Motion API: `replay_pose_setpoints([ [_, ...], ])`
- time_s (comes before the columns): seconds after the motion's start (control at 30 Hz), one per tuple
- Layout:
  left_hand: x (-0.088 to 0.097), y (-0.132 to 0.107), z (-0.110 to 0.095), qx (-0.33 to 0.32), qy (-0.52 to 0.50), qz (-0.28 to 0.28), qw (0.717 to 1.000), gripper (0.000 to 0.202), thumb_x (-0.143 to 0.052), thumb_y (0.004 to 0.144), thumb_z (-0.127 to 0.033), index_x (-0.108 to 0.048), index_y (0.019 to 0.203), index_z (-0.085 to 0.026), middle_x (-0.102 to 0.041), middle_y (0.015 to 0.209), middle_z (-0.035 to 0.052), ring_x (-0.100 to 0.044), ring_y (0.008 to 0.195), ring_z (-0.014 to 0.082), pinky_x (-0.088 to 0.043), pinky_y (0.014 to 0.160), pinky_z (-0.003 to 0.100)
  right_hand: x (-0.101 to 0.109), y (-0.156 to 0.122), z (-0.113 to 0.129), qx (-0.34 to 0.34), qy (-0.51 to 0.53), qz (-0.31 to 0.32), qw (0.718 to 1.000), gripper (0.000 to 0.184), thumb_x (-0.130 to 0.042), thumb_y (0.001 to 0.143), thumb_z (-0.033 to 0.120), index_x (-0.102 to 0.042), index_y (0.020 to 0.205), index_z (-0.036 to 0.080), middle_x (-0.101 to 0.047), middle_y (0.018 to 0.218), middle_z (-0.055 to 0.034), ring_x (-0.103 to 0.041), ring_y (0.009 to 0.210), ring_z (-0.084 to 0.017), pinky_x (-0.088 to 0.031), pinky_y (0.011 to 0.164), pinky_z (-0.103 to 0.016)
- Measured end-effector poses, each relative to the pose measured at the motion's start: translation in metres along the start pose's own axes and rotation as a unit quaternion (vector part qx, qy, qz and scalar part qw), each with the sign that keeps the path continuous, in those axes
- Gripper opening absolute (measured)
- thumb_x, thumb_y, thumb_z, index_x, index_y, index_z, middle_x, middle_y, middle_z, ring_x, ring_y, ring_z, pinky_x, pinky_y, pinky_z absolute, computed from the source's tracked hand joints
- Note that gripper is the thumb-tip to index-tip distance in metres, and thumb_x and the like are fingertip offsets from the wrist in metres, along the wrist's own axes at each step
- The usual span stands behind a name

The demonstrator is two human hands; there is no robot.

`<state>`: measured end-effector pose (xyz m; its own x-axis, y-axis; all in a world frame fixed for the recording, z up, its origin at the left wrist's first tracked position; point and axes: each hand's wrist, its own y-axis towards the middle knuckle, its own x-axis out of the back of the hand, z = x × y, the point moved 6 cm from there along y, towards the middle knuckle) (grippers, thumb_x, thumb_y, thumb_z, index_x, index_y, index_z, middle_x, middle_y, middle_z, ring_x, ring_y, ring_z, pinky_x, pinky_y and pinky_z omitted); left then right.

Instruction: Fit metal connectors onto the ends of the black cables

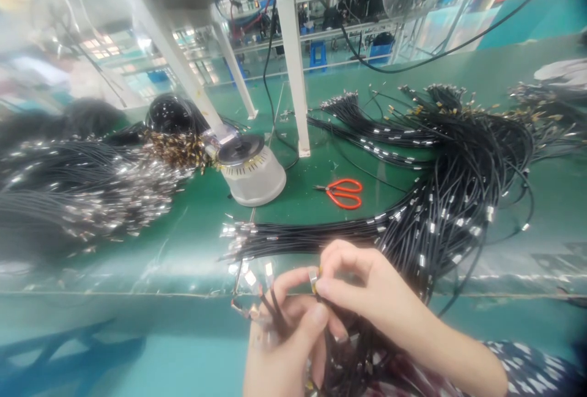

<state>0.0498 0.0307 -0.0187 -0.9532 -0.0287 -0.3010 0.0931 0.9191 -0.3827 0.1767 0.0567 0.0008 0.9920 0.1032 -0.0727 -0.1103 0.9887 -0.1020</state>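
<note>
My left hand (298,330) is closed around several black cables (274,310), whose silvery ends stick out past the fingers on the left. Thumb and forefinger of my right hand (353,278) pinch a small metal cable end (313,279), close above the left fingers. More black cables hang below both hands, over my lap. Just beyond the hands, a bundle of black cables (312,237) lies along the bench edge with its metal tips pointing left.
Red-handled scissors (343,194) lie on the green bench (302,192). A white round device with a black top (254,177) stands left of them. Cable heaps lie at left (105,183) and right (468,158). White posts (293,60) rise from the bench.
</note>
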Motion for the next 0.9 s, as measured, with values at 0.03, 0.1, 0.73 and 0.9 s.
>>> replay_pose_setpoints([
  [0.03,0.000,0.000,0.000,0.001,-0.003,-0.003,1.000,0.038,-0.078,0.070,-0.033,-0.060,0.101,-0.020,-0.069,0.053,0.0029,-0.041,0.027,0.0049,-0.027,0.030,0.012,-0.001,-0.001,0.001,-0.004,0.006,-0.010,1.000,0.027,-0.073,0.075,0.033,-0.057,0.060,0.018,-0.056,0.075,-0.0008,-0.059,0.070,-0.016,-0.046,0.066,-0.030],
  [0.1,0.000,-0.001,0.002,0.005,-0.014,-0.016,1.000,0.039,-0.078,0.070,-0.035,-0.060,0.101,-0.019,-0.068,0.052,0.0027,-0.044,0.030,0.0064,-0.032,0.033,0.014,-0.004,-0.003,0.002,-0.008,0.022,-0.018,1.000,0.028,-0.073,0.076,0.036,-0.056,0.061,0.018,-0.056,0.072,-0.0002,-0.058,0.062,-0.015,-0.047,0.060,-0.029],
  [0.73,-0.004,-0.005,-0.002,0.031,-0.055,0.012,0.998,0.027,-0.082,0.065,-0.026,-0.057,0.071,-0.017,-0.065,0.047,0.0019,-0.053,0.042,0.0105,-0.037,0.041,0.016,-0.002,-0.008,0.011,0.069,-0.052,-0.034,0.996,0.015,-0.068,0.077,0.016,-0.060,0.065,0.018,-0.057,0.080,0.0002,-0.058,0.077,-0.015,-0.045,0.076,-0.029],
  [0.9,-0.004,-0.004,-0.002,0.045,-0.091,-0.004,0.995,0.027,-0.082,0.064,-0.023,-0.057,0.064,-0.016,-0.066,0.050,0.0026,-0.052,0.042,0.0085,-0.037,0.042,0.014,0.001,-0.009,0.012,0.075,-0.045,-0.015,0.996,0.015,-0.065,0.083,0.020,-0.064,0.067,0.018,-0.058,0.082,-0.0005,-0.059,0.079,-0.015,-0.045,0.077,-0.029],
])
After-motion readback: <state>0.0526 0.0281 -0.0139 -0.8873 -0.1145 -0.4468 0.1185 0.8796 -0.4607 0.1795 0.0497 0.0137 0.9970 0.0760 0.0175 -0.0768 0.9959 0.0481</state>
